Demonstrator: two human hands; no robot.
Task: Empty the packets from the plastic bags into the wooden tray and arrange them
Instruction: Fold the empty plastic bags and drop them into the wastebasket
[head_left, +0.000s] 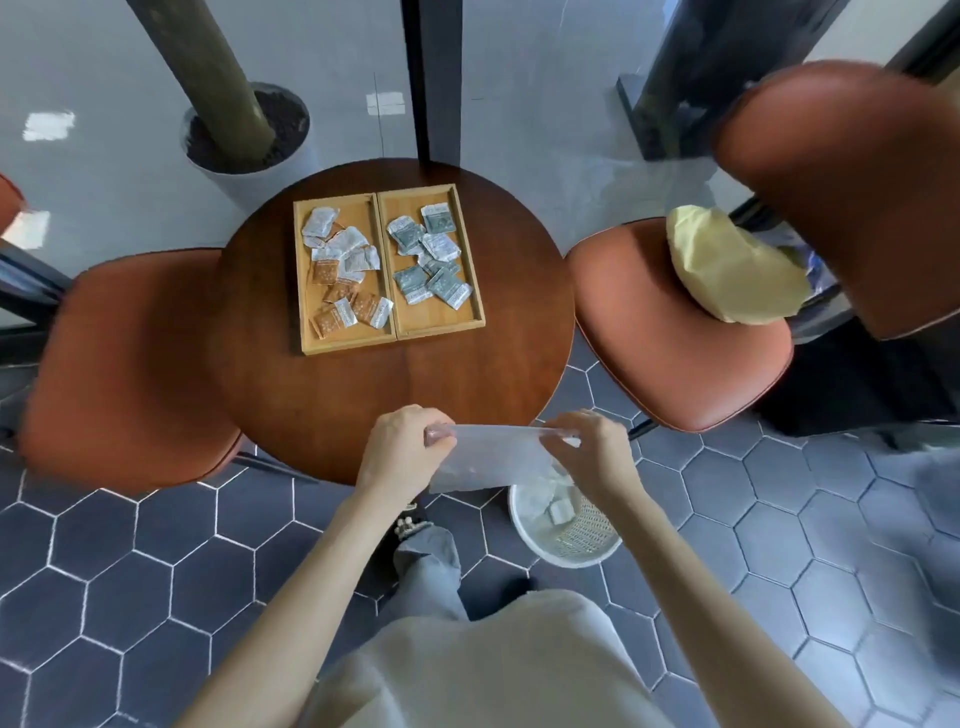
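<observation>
A two-part wooden tray (390, 336) lies on the round wooden table (467, 374). Its left half holds several loose white and orange packets (345, 270). Its right half holds several grey-green and white packets (434, 260). At the table's near edge I hold a clear plastic bag (493, 460) stretched between both hands. My left hand (402, 447) pinches its left top corner and my right hand (589, 452) pinches its right top corner. The bag looks empty and hangs partly over a white basket.
A white mesh waste basket (592, 545) with scraps inside stands on the hexagon-tiled floor below my right hand. Brown padded chairs stand left (124, 364) and right (675, 343) of the table. A yellow cloth bag (727, 265) lies on the right chair. A planter (244, 156) stands behind.
</observation>
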